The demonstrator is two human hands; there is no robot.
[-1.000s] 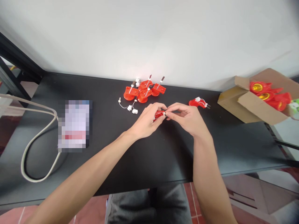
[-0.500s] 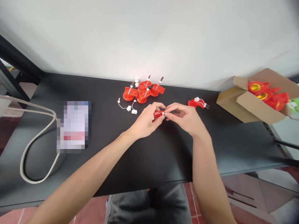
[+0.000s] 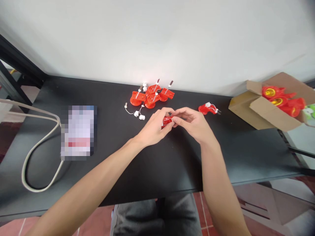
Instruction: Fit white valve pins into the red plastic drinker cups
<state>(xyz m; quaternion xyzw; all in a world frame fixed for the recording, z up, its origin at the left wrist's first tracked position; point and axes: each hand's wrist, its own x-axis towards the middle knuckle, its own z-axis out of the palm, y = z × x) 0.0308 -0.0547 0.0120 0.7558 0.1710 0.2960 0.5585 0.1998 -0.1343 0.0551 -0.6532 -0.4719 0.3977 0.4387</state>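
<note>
My left hand [image 3: 155, 124] grips a small red plastic housing [image 3: 166, 122], which is mostly hidden by my fingers. My right hand [image 3: 190, 124] pinches the housing's near end, and a thin white wire shows there. Beyond my left hand lies a heap of similar red housings [image 3: 150, 97] with metal prongs. Two white connectors on thin wires [image 3: 139, 114] lie beside the heap. To the right of my right hand rests a red housing with white wiring [image 3: 208, 108].
All this lies on a black table [image 3: 159, 170]. An open cardboard box [image 3: 261, 111] at the right holds red parts with yellow centres [image 3: 272, 92]. A pixelated flat item [image 3: 78, 131] and a looped pale cable [image 3: 40, 154] lie at the left. A white wall rises behind.
My right hand's fingers have closed in toward my left hand around the end of the red housing. The other objects only shift slightly in view.
</note>
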